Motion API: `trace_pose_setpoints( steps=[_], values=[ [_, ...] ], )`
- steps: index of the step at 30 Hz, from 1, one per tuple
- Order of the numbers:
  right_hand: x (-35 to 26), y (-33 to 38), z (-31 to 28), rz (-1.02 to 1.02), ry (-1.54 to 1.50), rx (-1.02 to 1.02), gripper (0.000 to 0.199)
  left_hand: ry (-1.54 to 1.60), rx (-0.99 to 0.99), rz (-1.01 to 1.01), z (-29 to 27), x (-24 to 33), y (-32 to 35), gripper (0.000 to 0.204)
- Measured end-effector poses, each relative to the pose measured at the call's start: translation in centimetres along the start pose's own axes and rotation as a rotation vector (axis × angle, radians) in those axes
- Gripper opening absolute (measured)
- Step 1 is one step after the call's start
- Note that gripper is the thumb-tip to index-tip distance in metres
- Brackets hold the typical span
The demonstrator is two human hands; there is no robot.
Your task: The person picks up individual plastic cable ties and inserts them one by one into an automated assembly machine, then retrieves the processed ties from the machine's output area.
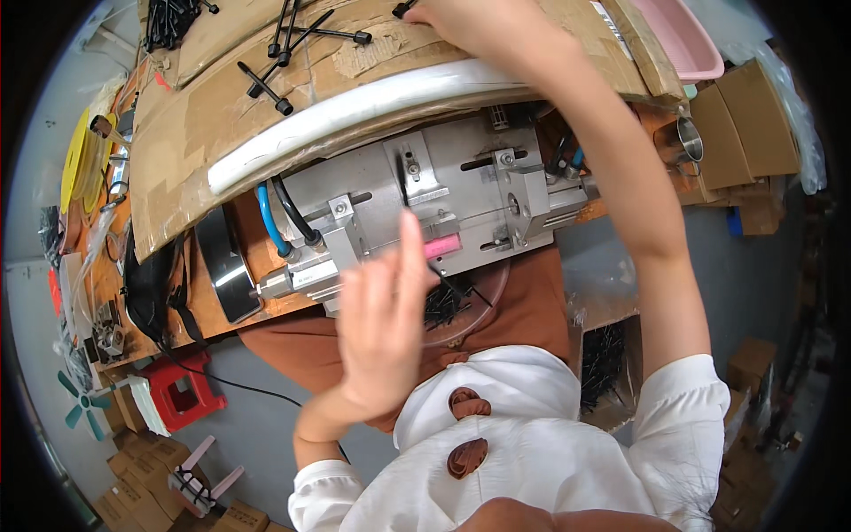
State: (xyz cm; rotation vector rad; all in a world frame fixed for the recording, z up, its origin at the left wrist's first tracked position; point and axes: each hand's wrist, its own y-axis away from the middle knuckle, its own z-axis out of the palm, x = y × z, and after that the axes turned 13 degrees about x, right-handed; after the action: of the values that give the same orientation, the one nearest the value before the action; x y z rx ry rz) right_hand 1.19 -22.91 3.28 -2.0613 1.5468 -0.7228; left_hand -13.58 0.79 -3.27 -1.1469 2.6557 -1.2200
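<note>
My left hand (381,310) hovers over the near side of a metal clamping fixture (310,208), its fingers stretched upward and blurred. A thin dark strip (402,173) shows just beyond its index fingertip; whether the hand touches it I cannot tell. Beside the fingers a pink block (442,246) sits on the fixture. My right hand (461,22) reaches to the top edge, onto the cardboard, its fingertips partly cut off at a black knob-ended rod (404,8). Several similar black rods (266,87) lie loose on the cardboard, left of that hand. A clear round tray (496,293) with black pieces rests over my lap.
A white padded roll (355,106) edges the cardboard sheet (191,142) above the fixture. Blue (270,222) and black hoses curve into its left side. A dark phone (226,266) lies left, a metal cup (679,140) right. An open carton (605,363) of black pieces stands below right.
</note>
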Motion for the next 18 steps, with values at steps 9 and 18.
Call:
trace_pose_setpoints(
  steps=[9, 18],
  values=[
    [-2.8, 2.5, -8.0, 0.415, -0.754, 0.229, 0.022, -0.059, -0.139, -0.128, 3.6, 2.7, 4.8, 0.071],
    [-11.4, 19.3, -7.9, 0.364, -0.736, 0.248, 0.056, 0.087, -0.092, -0.052, 0.2, 0.0, -0.4, 0.064]
  ],
)
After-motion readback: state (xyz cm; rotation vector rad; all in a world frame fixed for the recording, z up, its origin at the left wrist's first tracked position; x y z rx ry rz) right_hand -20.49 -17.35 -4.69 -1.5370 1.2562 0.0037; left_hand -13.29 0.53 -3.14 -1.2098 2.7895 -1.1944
